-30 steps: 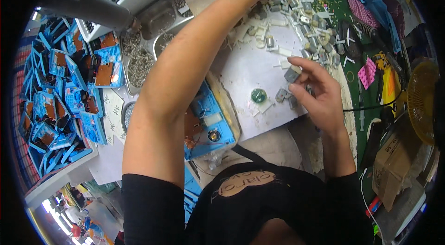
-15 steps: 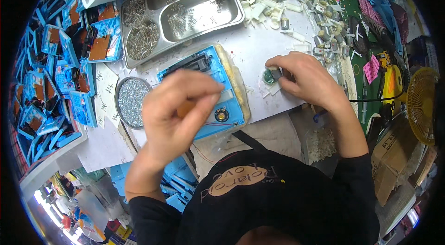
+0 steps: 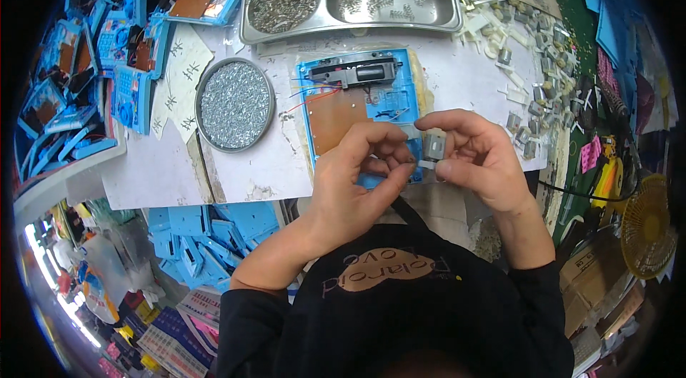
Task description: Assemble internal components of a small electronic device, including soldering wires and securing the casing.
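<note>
Block of grey metal and white plastic (image 3: 434, 147) pinched in half-open right hand (image 3: 484, 162), likely for steadiness, lower right of open blue plastic casing (image 3: 399, 98); left hand (image 3: 355, 179) curled over casing, hold unclear.

Right hand (image 3: 493, 171): pinches a small grey-and-white part (image 3: 434, 145) between thumb and fingers
Left hand (image 3: 350, 179): fingers curled, thumb tip just beside that part; whether it grips anything is unclear
Blue casing (image 3: 413, 85): partly beneath the left hand, brown board (image 3: 337, 121) inside
Round dish (image 3: 271, 103): left of the casing, holds silvery pieces (image 3: 234, 103)
</note>
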Action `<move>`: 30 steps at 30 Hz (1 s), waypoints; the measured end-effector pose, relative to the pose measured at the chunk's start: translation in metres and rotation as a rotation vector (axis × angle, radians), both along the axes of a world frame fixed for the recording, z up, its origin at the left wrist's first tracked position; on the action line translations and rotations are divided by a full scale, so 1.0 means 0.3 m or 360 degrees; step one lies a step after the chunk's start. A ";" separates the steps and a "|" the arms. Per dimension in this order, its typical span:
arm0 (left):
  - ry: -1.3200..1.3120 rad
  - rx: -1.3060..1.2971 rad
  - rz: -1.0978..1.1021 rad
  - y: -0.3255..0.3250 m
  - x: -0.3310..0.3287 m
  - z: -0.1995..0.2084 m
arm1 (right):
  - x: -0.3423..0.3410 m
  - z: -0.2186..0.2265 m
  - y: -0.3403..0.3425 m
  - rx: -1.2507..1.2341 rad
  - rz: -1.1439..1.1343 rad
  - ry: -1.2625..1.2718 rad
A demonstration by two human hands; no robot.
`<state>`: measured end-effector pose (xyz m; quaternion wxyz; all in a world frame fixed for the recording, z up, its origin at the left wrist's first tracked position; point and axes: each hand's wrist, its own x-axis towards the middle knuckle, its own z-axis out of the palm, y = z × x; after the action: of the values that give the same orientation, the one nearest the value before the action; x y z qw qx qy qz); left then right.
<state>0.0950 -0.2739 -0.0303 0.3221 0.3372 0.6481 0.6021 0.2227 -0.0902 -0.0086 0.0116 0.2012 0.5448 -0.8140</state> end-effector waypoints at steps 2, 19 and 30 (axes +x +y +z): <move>0.0000 0.0003 -0.0002 -0.004 -0.002 0.000 | -0.014 -0.025 -0.009 -0.0116 0.0029 0.0019; 0.1091 0.0267 -0.0027 -0.015 -0.045 -0.006 | -0.036 0.012 -0.019 0.0675 0.0006 -0.0024; 0.0576 0.0292 -0.0019 -0.028 -0.051 -0.008 | -0.059 -0.028 -0.010 0.1520 0.0016 0.0973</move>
<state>0.0796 -0.2821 -0.0327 0.1720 0.4717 0.6357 0.5863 0.2049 -0.0932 -0.0170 -0.2350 -0.0633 0.8320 -0.4985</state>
